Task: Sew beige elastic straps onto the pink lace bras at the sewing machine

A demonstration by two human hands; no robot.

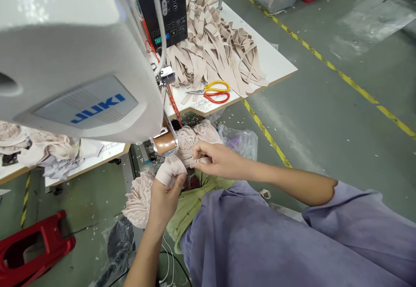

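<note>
In the head view, my left hand point(164, 200) is closed on a smooth beige fabric band point(170, 169), thumb on top, just below the sewing machine's head. My right hand point(214, 159) pinches a narrow beige strap point(199, 162) whose short end points toward my left hand. Around both hands hangs a bunched pale pink lace garment point(139, 200), with more of its lace beyond my fingers. How the strap and band join is hidden by my fingers and the folds.
A white JUKI sewing machine point(81, 70) with a control panel point(162, 10) looms at the left. Beige straps point(214, 49) pile on the white table point(276, 62), beside red-and-yellow-handled scissors point(216, 92). A red stool point(39, 248) stands lower left. Lace pieces point(48, 148) lie on the left table.
</note>
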